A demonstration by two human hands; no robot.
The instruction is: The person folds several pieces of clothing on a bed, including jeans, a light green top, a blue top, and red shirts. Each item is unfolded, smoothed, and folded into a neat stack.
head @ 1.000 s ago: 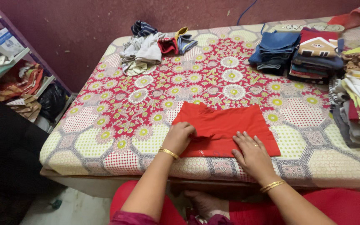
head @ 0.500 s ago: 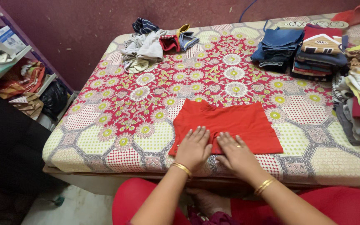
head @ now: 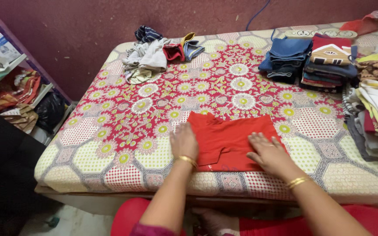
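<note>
Hands flat on red cloth, patterned bed.

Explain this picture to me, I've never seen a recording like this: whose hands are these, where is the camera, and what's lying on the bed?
There is no machine here. A person wears a camera on the head, so you look down at their own two bare hands. The left hand lies flat on the left edge of a red garment, and the right hand presses flat on its right part. Neither hand has a grip on anything; both palms rest open on the cloth. The garment lies spread on a bed sheet patterned in red, white and yellow. At the far left of the bed lies a loose heap of unfolded clothes. At the far right stand stacks of folded clothes, with more folded piles along the right edge. Shelves stand to the left of the bed.
</note>
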